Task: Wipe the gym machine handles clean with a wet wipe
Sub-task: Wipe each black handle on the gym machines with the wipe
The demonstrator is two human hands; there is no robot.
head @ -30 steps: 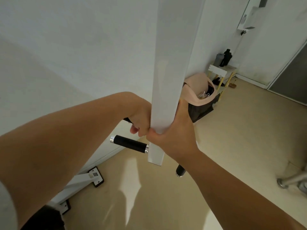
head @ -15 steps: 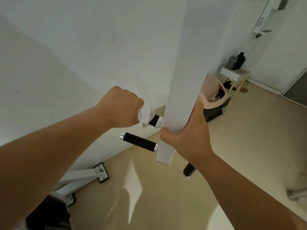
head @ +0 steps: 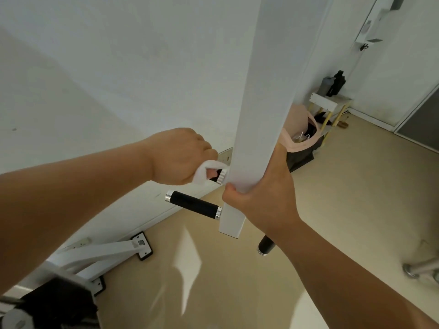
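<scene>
A white square bar [head: 259, 115] of the gym machine hangs down the middle of the view. My right hand [head: 263, 193] grips its lower part from the right. My left hand [head: 178, 157] is closed around the upper left handle [head: 220, 177] with a white wet wipe [head: 204, 170] wrapped over it; only the handle's silver collar and a bit of black grip show. Below it a second black handle [head: 193, 204] with silver ends sticks out to the left, bare. A third black handle [head: 265, 245] pokes out under my right wrist.
White wall on the left. The machine's white base legs [head: 107, 252] with black feet lie on the beige floor at lower left. A bin with a pink liner [head: 301, 138], a small stool with dark bottles [head: 330, 100] and a door stand at the back right. A chrome tube [head: 420, 269] lies at the right edge.
My left hand with the wipe slid out along the upper handle away from the bar, then back toward it. My right hand kept its hold on the bar.
</scene>
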